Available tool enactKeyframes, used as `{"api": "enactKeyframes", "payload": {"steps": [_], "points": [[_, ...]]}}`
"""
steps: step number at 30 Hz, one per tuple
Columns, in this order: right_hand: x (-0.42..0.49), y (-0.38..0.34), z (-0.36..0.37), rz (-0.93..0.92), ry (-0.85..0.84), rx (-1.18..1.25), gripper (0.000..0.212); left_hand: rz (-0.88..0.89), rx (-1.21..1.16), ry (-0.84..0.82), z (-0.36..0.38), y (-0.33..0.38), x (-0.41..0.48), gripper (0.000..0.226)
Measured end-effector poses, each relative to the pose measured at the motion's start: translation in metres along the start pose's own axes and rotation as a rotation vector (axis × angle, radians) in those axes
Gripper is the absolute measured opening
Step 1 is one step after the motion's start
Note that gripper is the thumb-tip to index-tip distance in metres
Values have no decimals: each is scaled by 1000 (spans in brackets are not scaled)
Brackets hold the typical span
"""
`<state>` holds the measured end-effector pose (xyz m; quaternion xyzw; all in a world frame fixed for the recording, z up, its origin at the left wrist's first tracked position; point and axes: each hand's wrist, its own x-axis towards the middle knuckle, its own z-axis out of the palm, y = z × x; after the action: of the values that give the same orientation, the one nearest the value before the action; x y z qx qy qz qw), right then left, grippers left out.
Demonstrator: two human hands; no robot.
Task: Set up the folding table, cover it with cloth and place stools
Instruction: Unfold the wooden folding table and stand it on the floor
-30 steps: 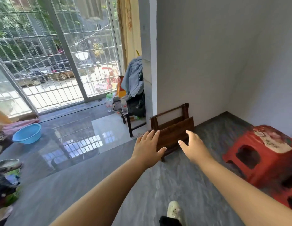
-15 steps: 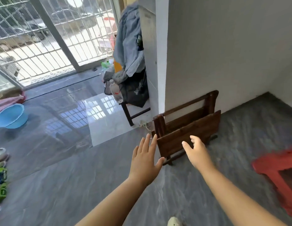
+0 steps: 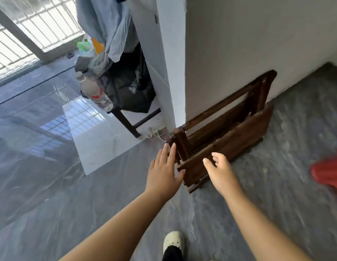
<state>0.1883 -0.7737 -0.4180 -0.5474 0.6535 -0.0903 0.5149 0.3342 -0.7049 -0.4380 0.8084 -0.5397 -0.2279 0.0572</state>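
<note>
Grey marble-look floor (image 3: 51, 204), glossy, with a white wall (image 3: 239, 44) and a pillar corner at centre. Barred window grille (image 3: 32, 25) at top left, bright outside.

Folded wooden desk (image 3: 226, 134), dark brown, stands on edge on the floor, leaning against the wall just right of the pillar corner. Legs and frame are folded flat against the top, and the near end points toward the camera.

Both arms are stretched forward, bare. Left hand (image 3: 164, 171) is spread flat with straight fingers, fingertips at the near end post of the desk and thumb by the corner of the front board. Can't tell if it actually touches. Right hand (image 3: 221, 172) is loose and open, fingers slightly bent, over the top edge of the front board. Contact is unclear too. Neither hand holds anything.

Red stool (image 3: 327, 174) is at the right edge, blurred and partly cut off, well apart from the desk.

Behind the pillar stands a dark chair loaded with a black bag (image 3: 130, 87), with a blue-grey garment (image 3: 107, 25) hung above it and a plastic bottle (image 3: 95, 93) tilted at its left side. White cord (image 3: 152, 131) lies on the floor by the pillar base. White shoe (image 3: 173, 242) at bottom centre.
</note>
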Motion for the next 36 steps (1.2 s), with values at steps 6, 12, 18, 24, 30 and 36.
{"api": "enactKeyframes", "payload": {"steps": [6,12,18,24,30,36], "points": [[52,8,30,25,-2,5,50,14,79,41,32,-24,81,77],[85,4,47,7,8,54,47,-54,-55,60,48,-31,112,76],[119,-13,54,27,-12,218,49,-2,-141,144,52,-39,120,52],[141,-24,66,67,-53,356,45,-28,-206,202,53,-34,115,47],[139,-17,76,61,-42,355,47,-36,-179,206,51,-26,105,44],[129,-7,62,171,71,614,34,-21,-191,198,60,-2,68,37]]}}
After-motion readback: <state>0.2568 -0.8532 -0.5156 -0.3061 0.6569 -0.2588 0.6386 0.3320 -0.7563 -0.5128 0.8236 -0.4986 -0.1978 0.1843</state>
